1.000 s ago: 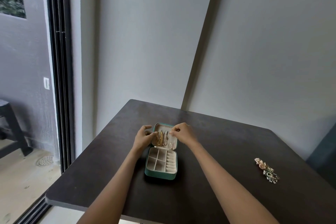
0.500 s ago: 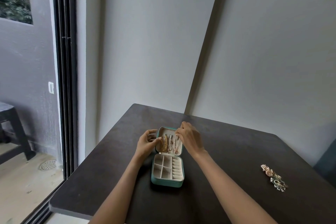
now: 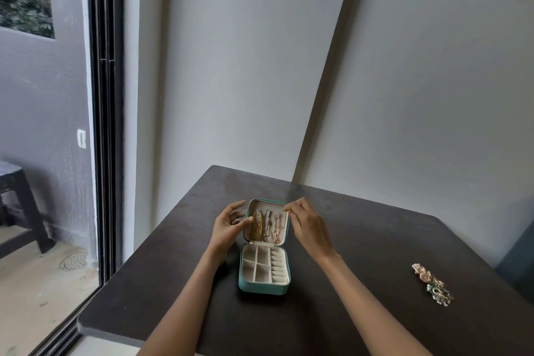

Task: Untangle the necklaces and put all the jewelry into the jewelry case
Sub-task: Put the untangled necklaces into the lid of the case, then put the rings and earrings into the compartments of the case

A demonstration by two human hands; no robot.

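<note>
Lying open near the middle of a dark table (image 3: 361,254), a small teal jewelry case (image 3: 263,287) is being shown from above, its lid (image 3: 267,205) folded back toward twelve o'clock and its cream tray of small compartments (image 3: 264,268) facing up toward six o'clock. Several necklaces (image 3: 267,225), gold and rose-toned, are being seen hanging in parallel lines down the inside of the lid.

The left hand (image 3: 228,224) is being held at the lid's nine o'clock edge, fingers spread and relaxed, the thumb tip touching or nearly touching the lid rim beside the gold chain; nothing is being gripped by it. The right hand (image 3: 309,224) is being held at the lid's three o'clock side, its fingertips (image 3: 289,208) drawn together at the lid's upper right corner in what looks like a pinch; whether a chain end is actually being pinched there cannot be told, as the detail is too fine.

Well apart from the case, toward four o'clock on the table, a small cluster of jewelry (image 3: 432,285) is being left lying, with pinkish-gold pieces at its far end and green and white pieces at its near end.

A pale wall (image 3: 419,95) is being seen behind the table, and a glass door with a dark frame (image 3: 105,124) at nine o'clock.
</note>
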